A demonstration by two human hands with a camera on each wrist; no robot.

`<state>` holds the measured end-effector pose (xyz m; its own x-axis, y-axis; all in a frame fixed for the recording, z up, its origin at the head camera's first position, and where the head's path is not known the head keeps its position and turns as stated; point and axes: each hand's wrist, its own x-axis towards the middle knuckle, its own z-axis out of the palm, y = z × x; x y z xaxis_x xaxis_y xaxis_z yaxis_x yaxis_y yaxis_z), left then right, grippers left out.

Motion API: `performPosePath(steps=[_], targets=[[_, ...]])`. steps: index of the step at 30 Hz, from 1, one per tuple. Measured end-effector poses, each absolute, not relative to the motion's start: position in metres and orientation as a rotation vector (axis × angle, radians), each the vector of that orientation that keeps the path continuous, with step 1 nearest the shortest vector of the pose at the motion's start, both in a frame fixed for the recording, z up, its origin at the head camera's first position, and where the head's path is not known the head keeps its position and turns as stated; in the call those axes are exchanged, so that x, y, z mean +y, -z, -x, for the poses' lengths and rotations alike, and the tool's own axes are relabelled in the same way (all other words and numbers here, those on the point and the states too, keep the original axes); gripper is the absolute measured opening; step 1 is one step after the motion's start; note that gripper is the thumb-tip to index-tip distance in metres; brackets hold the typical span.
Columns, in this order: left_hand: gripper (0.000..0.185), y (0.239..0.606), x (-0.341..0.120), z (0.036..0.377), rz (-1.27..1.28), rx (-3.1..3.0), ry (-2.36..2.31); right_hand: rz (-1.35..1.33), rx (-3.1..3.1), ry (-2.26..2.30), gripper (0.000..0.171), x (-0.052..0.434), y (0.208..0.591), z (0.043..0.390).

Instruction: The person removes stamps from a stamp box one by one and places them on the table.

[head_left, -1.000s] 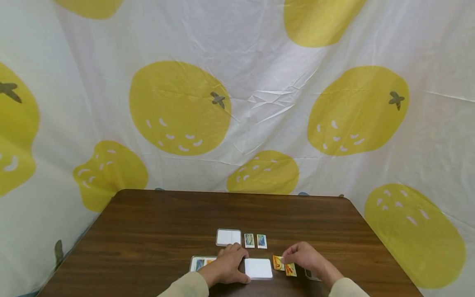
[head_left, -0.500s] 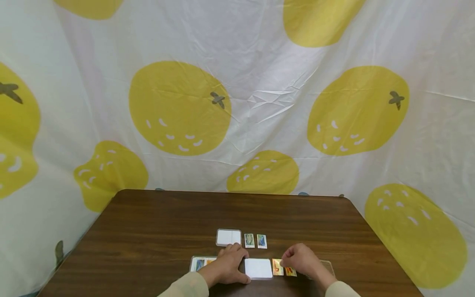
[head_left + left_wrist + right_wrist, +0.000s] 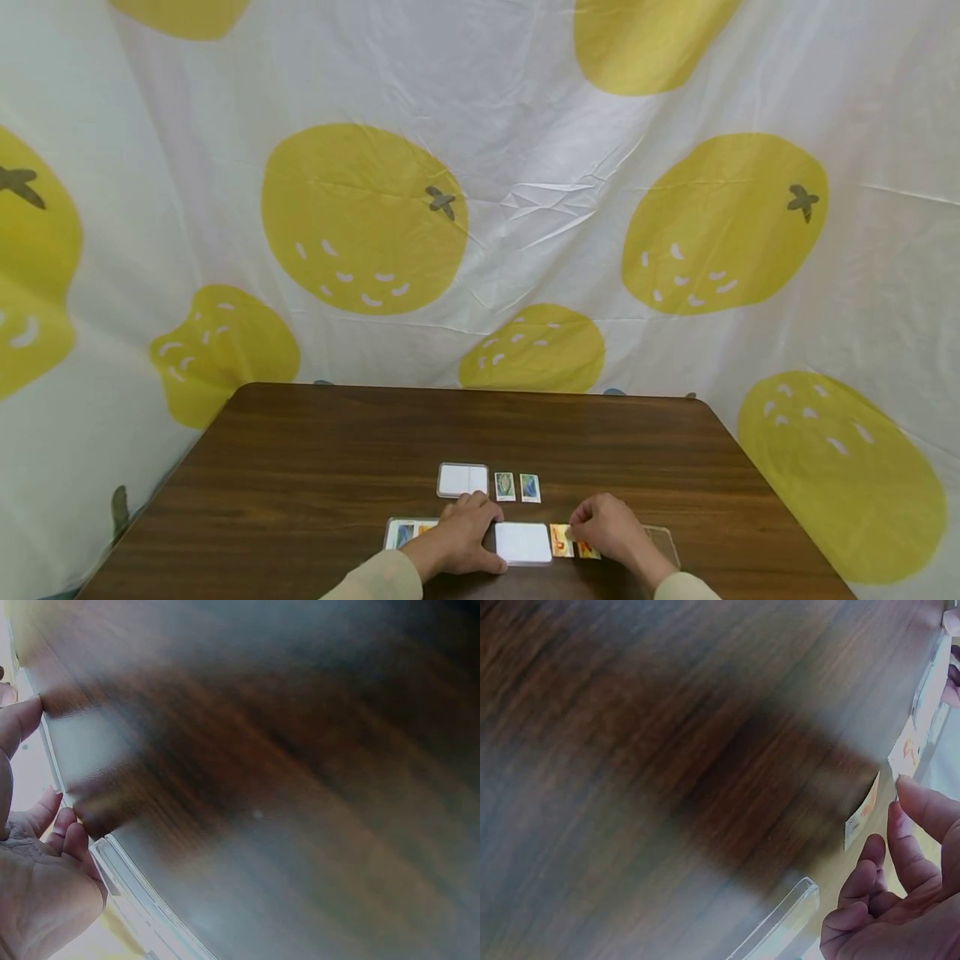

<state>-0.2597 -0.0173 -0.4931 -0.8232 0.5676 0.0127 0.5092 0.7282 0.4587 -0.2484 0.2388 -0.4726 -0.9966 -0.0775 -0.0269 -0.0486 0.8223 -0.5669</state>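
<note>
Fruit-print cloth [image 3: 363, 217] backs a brown table [image 3: 360, 433]; landmark: white case [image 3: 522, 543]. Orange stamp [image 3: 559, 537] lies just right of it, second stamp [image 3: 589, 552] farther right. Judgement: light edge pinch, stamp flat, case steady should avoid creasing. Right hand [image 3: 611, 529] reaches in from the case's right, thumb and finger pinching orange stamp's edge; left hand [image 3: 465, 533] grips case's left end.
</note>
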Motion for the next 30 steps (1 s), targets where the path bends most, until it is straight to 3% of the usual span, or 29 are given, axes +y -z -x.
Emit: performPosePath(steps=[12, 30], targets=[[0.051, 0.493, -0.018, 0.260, -0.863, 2.790, -0.695, 0.094, 2.943, 0.954, 0.011, 0.240, 0.470, 0.250], [0.050, 0.494, -0.019, 0.262, -0.892, 2.768, -0.700, 0.169, 2.906, 1.101, 0.029, 0.256, 0.464, 0.250]])
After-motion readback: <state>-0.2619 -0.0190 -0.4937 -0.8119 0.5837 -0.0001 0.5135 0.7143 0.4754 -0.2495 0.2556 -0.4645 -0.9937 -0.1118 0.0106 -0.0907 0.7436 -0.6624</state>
